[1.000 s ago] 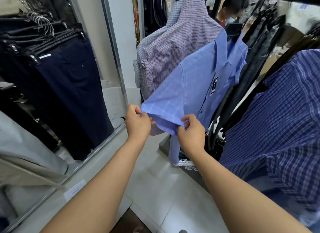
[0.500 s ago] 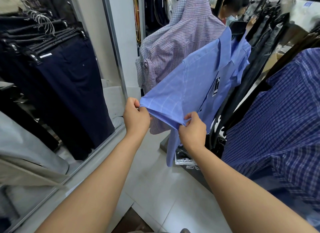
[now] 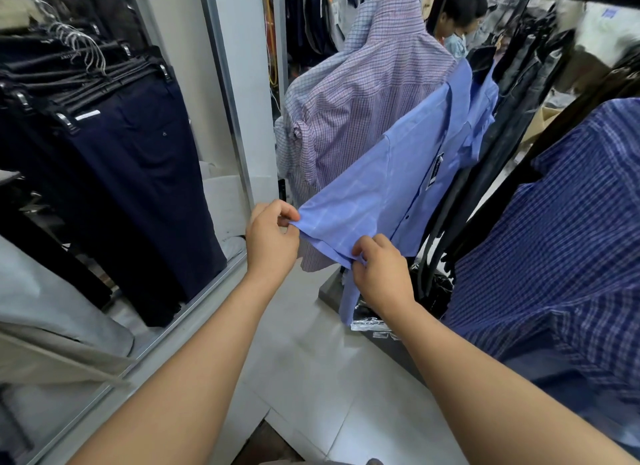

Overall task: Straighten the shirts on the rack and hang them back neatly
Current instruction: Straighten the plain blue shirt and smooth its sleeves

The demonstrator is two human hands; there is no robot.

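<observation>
Three shirts hang in view. Two hands, left hand (image 3: 271,240) and right hand (image 3: 382,271), pinch the light blue checked cotton shirt (image 3: 398,187) sleeve hem, stretched between curled fingers (image 3: 363,245).

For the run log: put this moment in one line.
step: sleeve straightening | left hand: pinches light blue shirt at sleeve hem | right hand: pinches same hem | shirt: hanging, sleeve stretched between hands

Blue shirt (image 3: 398,174) hanger hidden, probably behind collar (image 3: 460,94); label (image 3: 437,168) unreadable; navy checked shirt (image 3: 571,239) cut off right.
</observation>
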